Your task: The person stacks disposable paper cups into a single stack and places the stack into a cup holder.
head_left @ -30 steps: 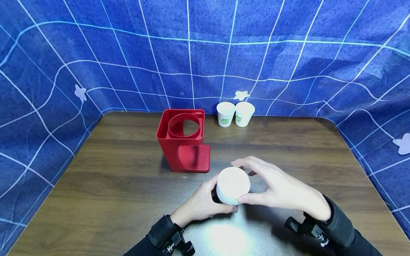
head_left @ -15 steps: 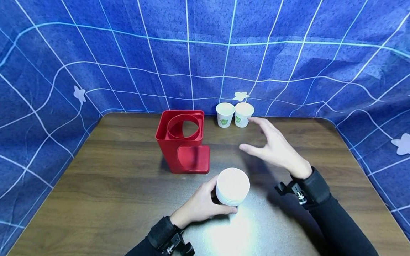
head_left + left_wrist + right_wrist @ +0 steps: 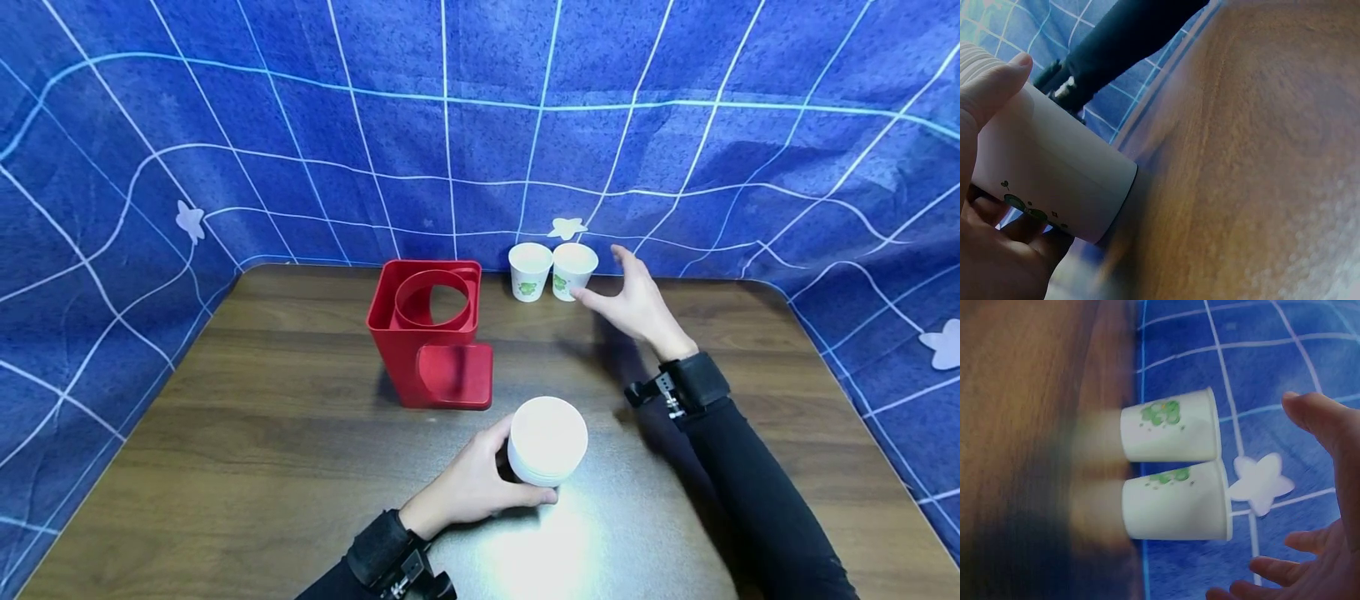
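A stack of white paper cups (image 3: 547, 439) stands upside down near the table's front, and my left hand (image 3: 480, 479) grips its side; the left wrist view shows the stack (image 3: 1054, 175) with green print held in my fingers. My right hand (image 3: 626, 292) is open, fingers spread, just right of two white paper cups (image 3: 553, 271) with green print at the table's back edge. It touches neither. In the right wrist view the two cups (image 3: 1172, 469) stand side by side before the blue cloth, my fingers (image 3: 1316, 419) a little way off.
A red plastic cup holder (image 3: 431, 329) with a round opening on top stands left of centre on the dark wooden table (image 3: 262, 417). A blue cloth with a white grid (image 3: 480, 125) surrounds the table on three sides.
My right hand let go of the cup stack and moved away to the back, up beside the two cups. My left hand kept its hold on the stack.
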Tool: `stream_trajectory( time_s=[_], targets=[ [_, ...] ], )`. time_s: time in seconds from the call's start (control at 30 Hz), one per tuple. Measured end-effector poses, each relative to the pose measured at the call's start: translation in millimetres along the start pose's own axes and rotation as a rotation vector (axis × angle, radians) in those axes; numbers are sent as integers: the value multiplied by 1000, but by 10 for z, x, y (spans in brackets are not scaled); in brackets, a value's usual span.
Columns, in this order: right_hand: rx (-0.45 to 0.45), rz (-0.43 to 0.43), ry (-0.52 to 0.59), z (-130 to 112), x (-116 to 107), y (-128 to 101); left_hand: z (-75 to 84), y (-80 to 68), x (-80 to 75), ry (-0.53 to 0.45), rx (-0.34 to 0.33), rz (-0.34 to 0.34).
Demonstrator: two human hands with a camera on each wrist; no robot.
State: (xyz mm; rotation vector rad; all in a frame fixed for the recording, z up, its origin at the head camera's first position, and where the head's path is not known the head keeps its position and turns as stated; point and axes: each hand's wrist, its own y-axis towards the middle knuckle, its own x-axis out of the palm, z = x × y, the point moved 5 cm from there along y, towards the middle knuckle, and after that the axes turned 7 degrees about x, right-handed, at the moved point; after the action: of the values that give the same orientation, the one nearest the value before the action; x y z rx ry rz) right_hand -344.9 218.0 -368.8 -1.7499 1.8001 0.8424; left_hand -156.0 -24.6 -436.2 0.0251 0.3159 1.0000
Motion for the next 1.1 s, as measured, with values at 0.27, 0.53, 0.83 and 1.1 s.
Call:
stream_trajectory(
  time_s=[0.27,0.53,0.83,1.1],
  targets=[
    [81,-40,62,77,165,266,-16,3,15,-29,18,-3],
    [156,-43,108,168,297,420,-19,-6,14,13,34,-10],
    [143,7,164,204,382,515,-7,4,5,30,46,-10],
    [118,52,151,164,418,561,-31,-5,-3,48,21,0]
  ],
)
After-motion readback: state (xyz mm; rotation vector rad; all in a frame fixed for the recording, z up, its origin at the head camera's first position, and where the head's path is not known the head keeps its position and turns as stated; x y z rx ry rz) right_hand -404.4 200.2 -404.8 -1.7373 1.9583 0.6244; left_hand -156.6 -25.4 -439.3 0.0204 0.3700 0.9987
